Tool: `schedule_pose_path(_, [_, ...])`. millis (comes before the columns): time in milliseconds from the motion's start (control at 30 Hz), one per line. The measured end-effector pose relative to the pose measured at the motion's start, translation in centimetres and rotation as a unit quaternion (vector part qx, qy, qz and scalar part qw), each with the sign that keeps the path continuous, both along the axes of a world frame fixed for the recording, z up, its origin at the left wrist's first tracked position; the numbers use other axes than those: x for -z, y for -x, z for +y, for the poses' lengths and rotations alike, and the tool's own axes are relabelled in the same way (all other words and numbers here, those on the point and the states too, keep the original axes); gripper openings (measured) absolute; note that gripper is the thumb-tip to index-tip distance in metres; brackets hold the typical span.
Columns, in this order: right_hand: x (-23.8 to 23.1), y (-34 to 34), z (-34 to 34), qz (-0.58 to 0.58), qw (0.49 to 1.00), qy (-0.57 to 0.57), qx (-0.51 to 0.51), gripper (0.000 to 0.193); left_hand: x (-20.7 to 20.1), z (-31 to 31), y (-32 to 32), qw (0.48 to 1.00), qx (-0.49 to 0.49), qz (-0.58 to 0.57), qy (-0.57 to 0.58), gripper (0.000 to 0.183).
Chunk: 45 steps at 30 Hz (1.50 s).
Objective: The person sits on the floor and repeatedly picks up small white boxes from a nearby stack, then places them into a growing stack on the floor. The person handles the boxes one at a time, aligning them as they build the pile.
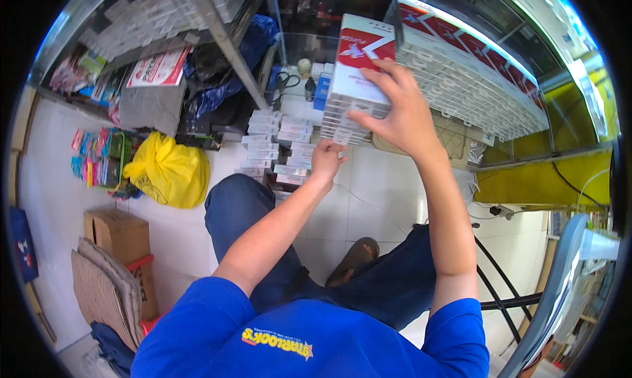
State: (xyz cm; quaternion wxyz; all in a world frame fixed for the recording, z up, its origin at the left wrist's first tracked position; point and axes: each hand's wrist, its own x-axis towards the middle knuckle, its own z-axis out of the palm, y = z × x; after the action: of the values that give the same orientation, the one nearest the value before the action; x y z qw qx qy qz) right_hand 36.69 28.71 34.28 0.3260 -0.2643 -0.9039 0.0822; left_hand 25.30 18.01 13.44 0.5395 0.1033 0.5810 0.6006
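A tall stack of flat white boxes (pixel 359 92), its top box printed red and white, stands in front of me, tilted slightly. My left hand (pixel 327 159) is closed at the stack's lower front edge, its fingers curled against the bottom boxes. Higher up, my right hand (pixel 398 105) grips the stack's right side, with the thumb along the front edge and fingers over the top box; part of its palm side is hidden. Just right of it is a long row of similar stacked boxes (pixel 474 69). Small white boxes (pixel 263 138) stand in piles on the floor to the left.
A yellow plastic bag (pixel 170 171) and colourful packets (pixel 99 155) lie at left, near cardboard boxes (pixel 118 236). Metal-framed shelving (pixel 230 39) rises at upper left. Scissors (pixel 287 80) and a blue box (pixel 322 92) sit behind. A cable (pixel 375 207) crosses the tiled floor.
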Motion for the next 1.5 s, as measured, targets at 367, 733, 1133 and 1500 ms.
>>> schedule_pose_path(367, [-2.8, 2.4, 5.6, 0.052, 0.998, 0.031, 0.030, 0.050, -2.7, -1.1, -0.5, 0.994, -0.018, 0.026, -0.109, 0.013])
schedule_pose_path(733, [-4.8, 2.7, 6.4, -0.029, 0.993, 0.109, 0.027, 0.053, -2.2, 0.2, 2.5, 0.910, -0.119, -0.381, -0.114, 0.042])
schedule_pose_path(1133, [-1.5, 7.0, 12.5, -0.102, 0.973, 0.203, 0.027, 0.062, 0.0, 4.5, 5.9, 0.790, -0.082, -0.553, -0.253, 0.047])
schedule_pose_path(1500, [-3.4, 2.4, -4.5, -0.085, 0.991, 0.067, 0.072, 0.052, 0.8, -2.4, 12.4, 0.858, -0.024, -0.482, -0.175, 0.047])
